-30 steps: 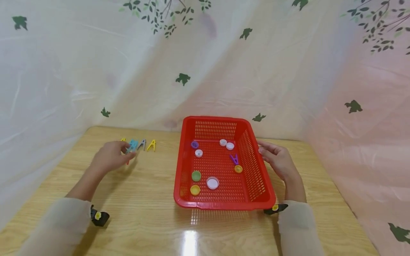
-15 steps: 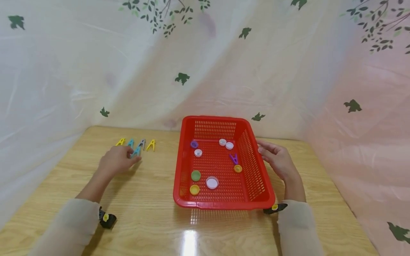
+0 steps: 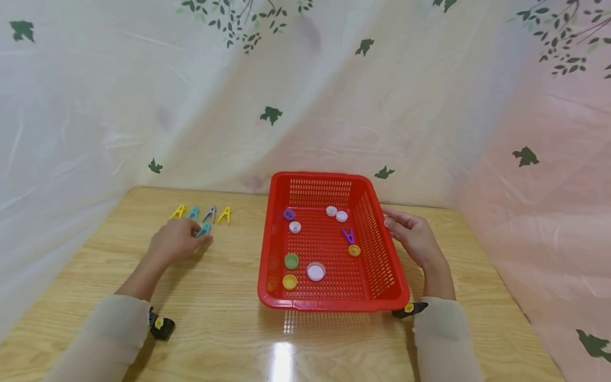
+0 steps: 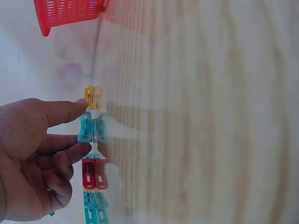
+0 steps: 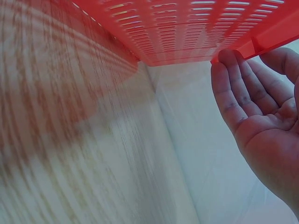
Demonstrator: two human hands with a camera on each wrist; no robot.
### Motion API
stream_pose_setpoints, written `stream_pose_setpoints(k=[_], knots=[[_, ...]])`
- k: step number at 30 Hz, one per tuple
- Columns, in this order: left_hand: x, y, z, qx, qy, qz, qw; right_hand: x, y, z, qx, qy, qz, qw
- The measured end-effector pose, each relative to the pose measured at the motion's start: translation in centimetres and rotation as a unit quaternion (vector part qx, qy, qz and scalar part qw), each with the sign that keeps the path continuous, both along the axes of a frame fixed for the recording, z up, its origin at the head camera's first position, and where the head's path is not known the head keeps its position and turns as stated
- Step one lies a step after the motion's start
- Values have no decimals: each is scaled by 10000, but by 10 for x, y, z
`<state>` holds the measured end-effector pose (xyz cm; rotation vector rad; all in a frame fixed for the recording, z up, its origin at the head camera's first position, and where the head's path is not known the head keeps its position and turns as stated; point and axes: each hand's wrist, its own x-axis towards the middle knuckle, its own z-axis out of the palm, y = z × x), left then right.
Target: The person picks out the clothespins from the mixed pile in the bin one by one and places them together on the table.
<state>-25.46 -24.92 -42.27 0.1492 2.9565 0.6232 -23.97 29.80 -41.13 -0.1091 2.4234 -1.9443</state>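
My left hand (image 3: 175,240) pinches a light-blue clothespin (image 3: 203,229) between thumb and fingers, close to the tabletop. Just beyond it lies a row of clothespins: a yellow one (image 3: 178,211), a blue one (image 3: 193,213), a greyish-purple one (image 3: 210,214) and another yellow one (image 3: 225,215). A red clothespin (image 4: 88,173) shows beside my fingers in the left wrist view; my hand hides it from the head camera. My right hand (image 3: 416,240) rests its fingertips and thumb against the right rim of the red basket (image 3: 334,306), its fingers nearly straight.
Inside the basket lie a purple clothespin (image 3: 348,236), a green cap (image 3: 291,261), a large white cap (image 3: 316,271) and several small white, yellow and purple caps. A leaf-printed curtain (image 3: 215,106) stands behind the wooden table (image 3: 229,318).
My left hand has brought the light-blue clothespin toward me and slightly right, down in front of the row, where it now stays nearly still. My right hand keeps its place at the basket.
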Motion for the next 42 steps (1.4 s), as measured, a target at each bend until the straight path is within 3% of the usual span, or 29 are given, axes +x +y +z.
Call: stream_pose_setpoints(k=[19,27,35,38,42], knots=[[1,2,4,-225,-154,40,9996,-1,1,0,-55,69,143,9999],[2,0,10,-385,142,-113,9991,0,1,1,-12,48,116,9999],[-4,1,31,-357,284,-330,9984,0,-1,3,40,-73,51,10000],[-11,7,47,-352,395,-549,9971,0,-1,3,24,-91,47,9999],[-24,23,80,-516,814,-1066,9896,1,0,2,-2,-51,57,10000]])
